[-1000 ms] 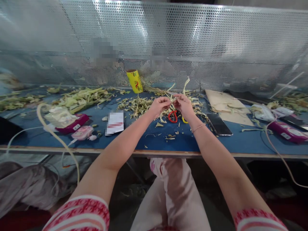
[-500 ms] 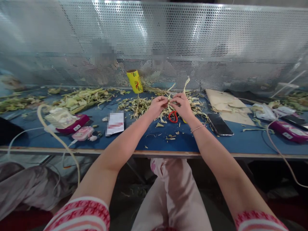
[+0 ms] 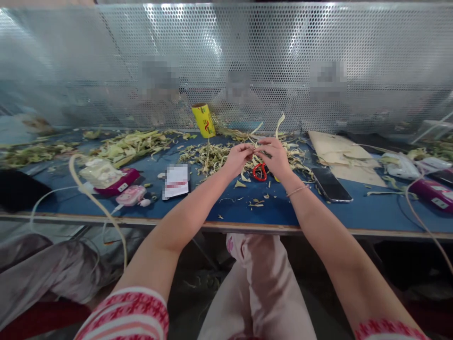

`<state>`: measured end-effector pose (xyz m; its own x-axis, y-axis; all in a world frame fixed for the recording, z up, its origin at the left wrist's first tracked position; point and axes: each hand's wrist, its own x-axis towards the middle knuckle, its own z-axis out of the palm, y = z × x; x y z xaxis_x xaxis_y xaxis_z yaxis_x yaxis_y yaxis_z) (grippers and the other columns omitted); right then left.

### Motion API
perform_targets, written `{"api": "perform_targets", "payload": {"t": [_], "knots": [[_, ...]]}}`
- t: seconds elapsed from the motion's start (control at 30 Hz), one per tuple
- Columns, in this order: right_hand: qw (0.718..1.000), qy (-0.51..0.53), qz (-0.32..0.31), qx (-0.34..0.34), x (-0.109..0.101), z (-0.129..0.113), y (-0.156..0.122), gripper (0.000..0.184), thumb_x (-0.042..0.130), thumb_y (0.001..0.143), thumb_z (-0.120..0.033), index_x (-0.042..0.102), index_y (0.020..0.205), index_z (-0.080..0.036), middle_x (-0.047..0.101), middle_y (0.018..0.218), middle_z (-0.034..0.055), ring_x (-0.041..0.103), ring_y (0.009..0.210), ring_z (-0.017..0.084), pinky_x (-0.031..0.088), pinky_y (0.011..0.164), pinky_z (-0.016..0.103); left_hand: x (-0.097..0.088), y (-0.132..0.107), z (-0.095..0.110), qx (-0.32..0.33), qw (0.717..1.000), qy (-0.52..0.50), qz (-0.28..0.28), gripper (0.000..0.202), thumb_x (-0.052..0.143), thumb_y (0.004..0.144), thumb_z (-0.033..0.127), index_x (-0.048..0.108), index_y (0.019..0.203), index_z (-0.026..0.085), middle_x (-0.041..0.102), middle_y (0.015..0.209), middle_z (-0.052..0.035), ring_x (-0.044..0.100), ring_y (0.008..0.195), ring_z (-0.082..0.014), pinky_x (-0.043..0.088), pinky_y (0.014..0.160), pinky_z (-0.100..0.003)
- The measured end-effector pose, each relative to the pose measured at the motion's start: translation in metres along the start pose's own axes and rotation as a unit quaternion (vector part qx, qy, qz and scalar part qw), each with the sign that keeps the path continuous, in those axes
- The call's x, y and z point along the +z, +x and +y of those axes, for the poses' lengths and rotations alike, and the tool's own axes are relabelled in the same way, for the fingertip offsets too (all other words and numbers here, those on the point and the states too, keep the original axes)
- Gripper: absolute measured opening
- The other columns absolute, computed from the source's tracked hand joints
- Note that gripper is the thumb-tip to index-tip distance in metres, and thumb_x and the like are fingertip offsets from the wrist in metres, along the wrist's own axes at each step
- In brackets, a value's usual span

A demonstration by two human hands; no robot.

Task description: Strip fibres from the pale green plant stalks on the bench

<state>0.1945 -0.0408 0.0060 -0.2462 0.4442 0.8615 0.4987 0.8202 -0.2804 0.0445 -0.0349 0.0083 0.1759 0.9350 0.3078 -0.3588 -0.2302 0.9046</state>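
My left hand (image 3: 241,157) and my right hand (image 3: 273,155) meet fingertip to fingertip over a heap of pale green, shredded plant strips (image 3: 220,156). Both are closed in a pinch on a thin plant strip, mostly covered by the fingers. One pale curled strip (image 3: 279,123) rises just behind my right hand; I cannot tell whether it is held or stands in the heap. Red scissor handles (image 3: 259,173) lie below my hands, partly hidden by my right hand. Small scraps (image 3: 256,202) are scattered nearer the table edge.
A tilted yellow tube (image 3: 203,121) stands behind the heap on the blue table (image 3: 198,208). Left are a labelled packet (image 3: 176,180), a pink device (image 3: 130,195) and a purple one (image 3: 122,182). Right lie a phone (image 3: 331,184) and cardboard (image 3: 339,151). Perforated metal (image 3: 276,61) closes the back.
The whole view has shifted slightly, so the scene sits further right. My hands stay pinched together over the heap, with fingertips a little closer to each other.
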Motion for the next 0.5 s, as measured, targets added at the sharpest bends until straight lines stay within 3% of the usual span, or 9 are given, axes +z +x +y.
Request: {"api": "perform_targets", "payload": {"t": [0.17,0.33,0.5], "knots": [[1.000,0.021,-0.010,0.006,0.0015,0.0015,0.0006,0.015,0.057,0.087,-0.025,0.072,0.084,-0.024,0.070,0.092,0.0059,0.061,0.095,0.022,0.048,0.091,0.041,0.0011,0.0003,-0.0007,0.013,0.999,0.035,0.015,0.008,0.062,0.066,0.010,0.059,0.060,0.014,0.050,0.051,0.0040,0.042,0.052,-0.0056,0.034,0.056,-0.022],[0.998,0.022,-0.013,0.063,0.0009,0.0002,-0.0004,0.014,0.057,0.085,-0.024,0.071,0.083,-0.024,0.068,0.087,0.0060,0.061,0.087,0.021,0.050,0.083,0.039,0.0010,-0.0009,-0.0007,0.063,0.983,0.175,-0.004,0.005,0.063,0.067,0.013,0.059,0.064,0.014,0.049,0.053,0.0048,0.042,0.054,-0.0067,0.033,0.057,-0.024],[0.991,0.040,0.037,0.125,0.0036,-0.0022,-0.0012,0.010,0.060,0.080,-0.023,0.070,0.078,-0.022,0.067,0.084,0.0058,0.059,0.076,0.019,0.049,0.072,0.035,0.0020,-0.0002,-0.0025,0.089,0.972,0.216,-0.035,0.005,0.063,0.067,0.014,0.058,0.066,0.014,0.053,0.058,0.0041,0.045,0.057,-0.0075,0.035,0.060,-0.023]]}}
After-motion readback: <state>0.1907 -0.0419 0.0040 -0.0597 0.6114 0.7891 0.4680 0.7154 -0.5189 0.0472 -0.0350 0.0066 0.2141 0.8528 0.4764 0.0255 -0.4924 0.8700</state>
